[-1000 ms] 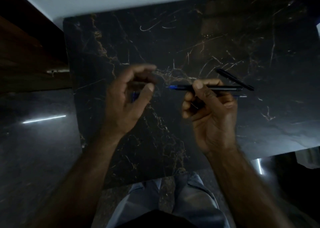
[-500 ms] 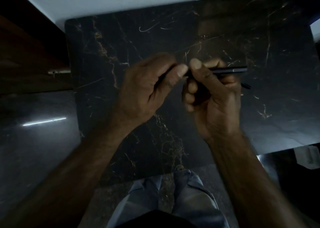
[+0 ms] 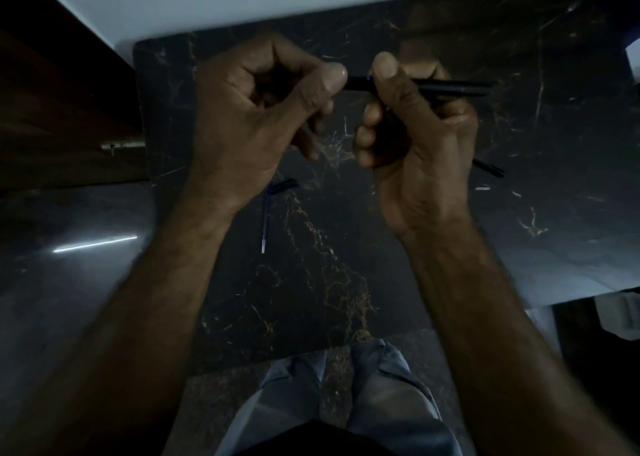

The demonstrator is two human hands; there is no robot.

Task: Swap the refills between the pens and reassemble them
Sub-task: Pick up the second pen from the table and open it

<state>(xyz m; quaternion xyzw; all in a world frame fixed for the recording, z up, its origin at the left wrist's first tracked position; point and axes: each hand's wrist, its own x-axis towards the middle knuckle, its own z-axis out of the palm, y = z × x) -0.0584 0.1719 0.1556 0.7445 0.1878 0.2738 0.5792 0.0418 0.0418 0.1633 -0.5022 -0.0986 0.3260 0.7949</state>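
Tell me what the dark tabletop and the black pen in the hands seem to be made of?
The tabletop looks like polished dark marble, or a marble-look slab: black with pale gold and white veins and a soft sheen. The pen, held between the left hand and right hand, looks like matte black plastic, smooth and dull; the dim light leaves that uncertain.

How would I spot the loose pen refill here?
Start at the dark marble table, then find the left hand. Just below its wrist lies the refill, running toward the viewer. Unlike the black pen parts, it is thin, blue and silver-tipped.
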